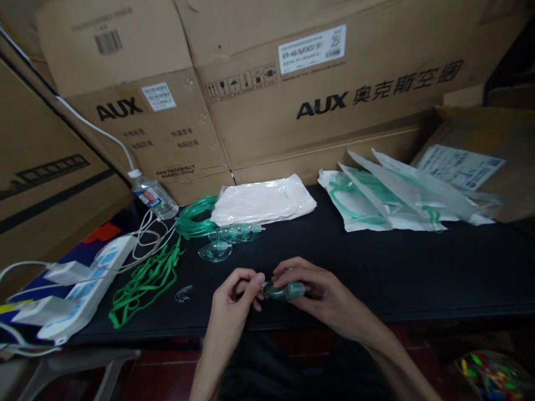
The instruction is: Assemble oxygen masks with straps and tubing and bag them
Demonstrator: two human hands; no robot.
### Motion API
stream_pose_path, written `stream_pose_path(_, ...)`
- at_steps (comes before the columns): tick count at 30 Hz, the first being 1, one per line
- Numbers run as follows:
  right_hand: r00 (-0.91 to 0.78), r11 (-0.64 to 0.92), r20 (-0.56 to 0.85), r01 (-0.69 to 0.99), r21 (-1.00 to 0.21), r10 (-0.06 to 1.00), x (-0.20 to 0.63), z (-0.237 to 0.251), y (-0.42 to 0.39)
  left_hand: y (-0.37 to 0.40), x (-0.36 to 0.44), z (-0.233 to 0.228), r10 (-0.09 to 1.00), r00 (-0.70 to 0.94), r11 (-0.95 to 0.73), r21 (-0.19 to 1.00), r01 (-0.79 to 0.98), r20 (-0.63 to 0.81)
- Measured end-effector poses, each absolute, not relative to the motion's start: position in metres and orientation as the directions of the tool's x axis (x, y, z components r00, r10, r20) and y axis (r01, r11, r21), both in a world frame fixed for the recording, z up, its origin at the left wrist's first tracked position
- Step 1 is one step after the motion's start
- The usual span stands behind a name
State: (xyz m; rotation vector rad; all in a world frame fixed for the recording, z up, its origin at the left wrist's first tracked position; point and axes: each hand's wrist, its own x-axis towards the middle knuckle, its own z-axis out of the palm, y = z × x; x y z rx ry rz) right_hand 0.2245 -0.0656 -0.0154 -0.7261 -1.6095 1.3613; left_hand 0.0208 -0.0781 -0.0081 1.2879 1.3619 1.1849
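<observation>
A clear green oxygen mask (278, 292) is held between my two hands, just above the near edge of the black table. My left hand (238, 295) pinches the mask's left edge between thumb and fingers; a small part at the fingertips is too blurred to make out. Around the mask's right side, by its pale connector, my right hand (313, 287) is closed. Farther back lie a loose clear mask (215, 252) and a row of nested masks (239, 233). Several thin curved strips (183, 294) rest left of my hands, beside a heap of green elastic straps (148, 281).
Coiled green tubing (196, 218) lies beside a stack of white bags (265, 199). Several packaged mask sets (359, 203) lean at the right. A power strip (92, 287) with cables and a plastic bottle (154, 196) stand left. Cardboard boxes (259, 128) wall the back.
</observation>
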Motion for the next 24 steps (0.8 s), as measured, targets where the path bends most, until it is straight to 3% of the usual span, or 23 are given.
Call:
stream_pose_path(7, -0.35, 0.17, 0.189, -0.085, -0.982, 0.917, 0.219, -0.011, -0.067, -0.076, 0.027, -0.009, 0.997, -0.061, 0.042, 0.998, 0.038, -0.04)
stream_pose_path(14, -0.077, 0.229, 0.222, 0.093, -0.969, 0.972, 0.199, -0.018, -0.069, -0.071, 0.039, -0.011, 0.995, -0.047, 0.096, 0.994, 0.06, -0.093)
stream_pose_path(20, -0.002, 0.388, 0.402, 0.266, -0.882, 0.915, 0.191, -0.024, -0.072, -0.072, 0.041, -0.017, 0.989, -0.011, 0.148, 0.989, -0.003, -0.148)
stream_pose_path(24, 0.035, 0.474, 0.501, 0.275, -0.837, 0.865, 0.193, -0.028, -0.077, -0.075, 0.038, -0.02, 0.981, 0.066, 0.191, 0.975, -0.113, -0.184)
